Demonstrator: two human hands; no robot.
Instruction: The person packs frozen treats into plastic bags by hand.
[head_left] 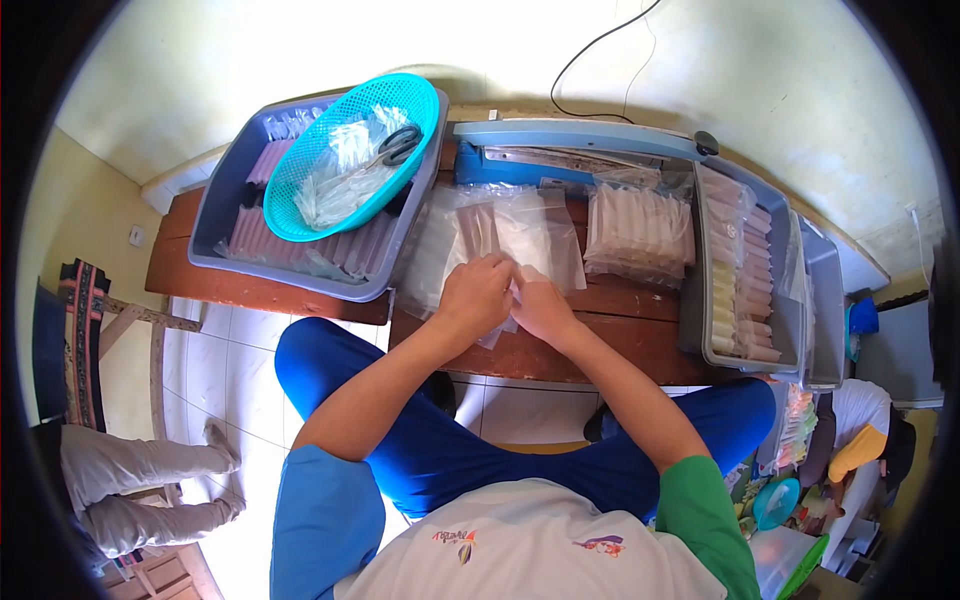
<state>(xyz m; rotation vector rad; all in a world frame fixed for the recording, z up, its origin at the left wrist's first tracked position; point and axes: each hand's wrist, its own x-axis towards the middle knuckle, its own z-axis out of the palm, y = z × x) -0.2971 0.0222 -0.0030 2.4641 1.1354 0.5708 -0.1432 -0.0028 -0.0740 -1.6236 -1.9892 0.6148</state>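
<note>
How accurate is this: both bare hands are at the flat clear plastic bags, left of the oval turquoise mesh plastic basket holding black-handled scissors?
Wrong side: in the head view, the left hand and right hand are at the clear plastic bags, right of the oval turquoise mesh basket holding black-handled scissors.

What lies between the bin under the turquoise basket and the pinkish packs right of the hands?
In the head view, overlapping clear plastic bags lie there on the brown table, with the left hand and right hand at their near edge.
</note>
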